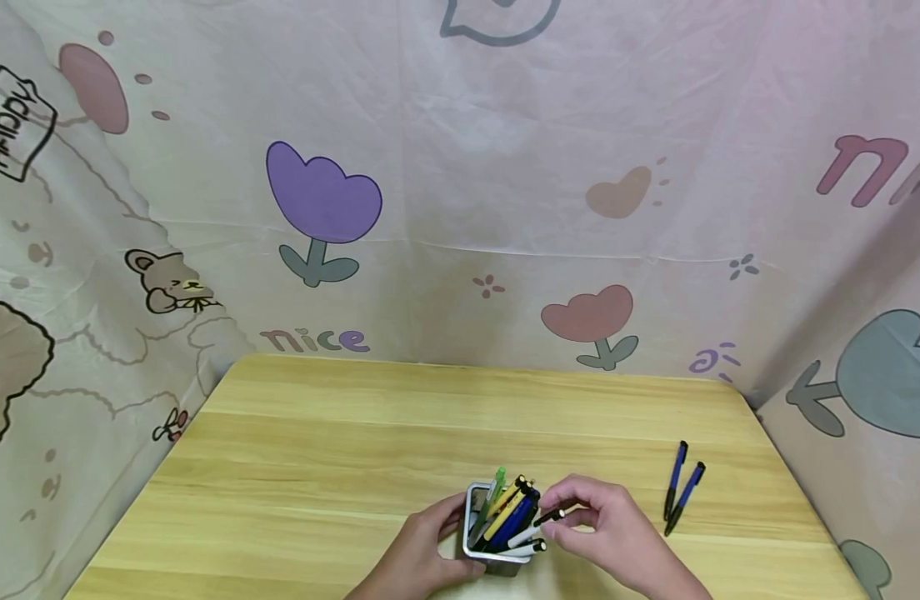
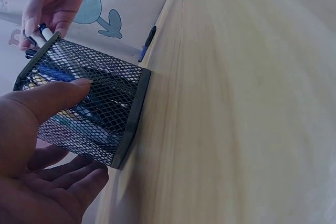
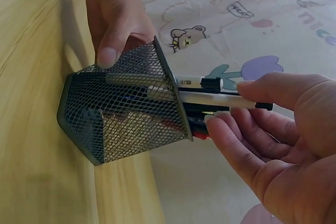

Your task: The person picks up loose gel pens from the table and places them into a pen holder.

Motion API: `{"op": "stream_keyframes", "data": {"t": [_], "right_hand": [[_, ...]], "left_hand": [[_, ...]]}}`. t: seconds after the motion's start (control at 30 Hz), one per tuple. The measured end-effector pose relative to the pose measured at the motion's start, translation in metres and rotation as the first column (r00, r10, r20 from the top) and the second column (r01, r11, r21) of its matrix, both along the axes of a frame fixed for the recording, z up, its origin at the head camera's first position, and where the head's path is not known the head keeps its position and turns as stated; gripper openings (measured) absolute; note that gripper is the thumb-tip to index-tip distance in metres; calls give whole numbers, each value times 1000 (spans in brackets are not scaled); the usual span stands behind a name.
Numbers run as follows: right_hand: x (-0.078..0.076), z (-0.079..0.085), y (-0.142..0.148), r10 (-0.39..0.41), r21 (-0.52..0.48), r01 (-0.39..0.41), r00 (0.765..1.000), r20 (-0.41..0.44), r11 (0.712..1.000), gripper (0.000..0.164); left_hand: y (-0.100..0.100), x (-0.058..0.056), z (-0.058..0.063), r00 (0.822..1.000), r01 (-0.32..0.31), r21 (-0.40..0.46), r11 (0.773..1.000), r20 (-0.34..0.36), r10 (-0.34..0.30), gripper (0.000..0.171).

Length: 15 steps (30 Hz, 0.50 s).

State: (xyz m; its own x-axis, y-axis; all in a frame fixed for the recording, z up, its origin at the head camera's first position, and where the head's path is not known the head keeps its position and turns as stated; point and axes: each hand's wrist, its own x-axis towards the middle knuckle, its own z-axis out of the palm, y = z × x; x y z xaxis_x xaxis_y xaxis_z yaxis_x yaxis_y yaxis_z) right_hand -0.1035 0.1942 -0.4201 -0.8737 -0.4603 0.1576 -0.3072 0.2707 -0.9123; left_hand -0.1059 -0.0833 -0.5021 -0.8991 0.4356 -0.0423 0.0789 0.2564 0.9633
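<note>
Backdrop cloth [image 1: 505, 167]: "nice", "HAPPY" printed.

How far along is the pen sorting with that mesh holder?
Two blue pens already lie on the wooden table. In hand: the left hand steadies the mesh pen holder while the right hand pinches a white pen. Several pens remain inside.
</note>
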Motion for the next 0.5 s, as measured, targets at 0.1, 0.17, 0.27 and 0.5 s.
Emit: {"op": "stream_keyframes", "data": {"t": [0.1, 0.17, 0.27, 0.5], "right_hand": [[0, 0, 4, 2, 8, -2, 1000, 18, 1000, 18], [0, 0, 8, -7, 13, 6, 1000, 23, 1000, 20], [-1, 0, 15, -33, 23, 32, 999, 23, 999, 20], [-7, 3, 34, -39, 59, 38, 999, 21, 998, 21]], "left_hand": [[0, 0, 0, 1000, 0, -2, 1000, -8, 0, 88], [0, 0, 0, 1000, -1, -6, 1000, -8, 1, 88], [1, -1, 1, 1000, -3, -11, 1000, 5, 3, 88], [1, -1, 2, 999, -6, -29, 1000, 35, 7, 88]]}}
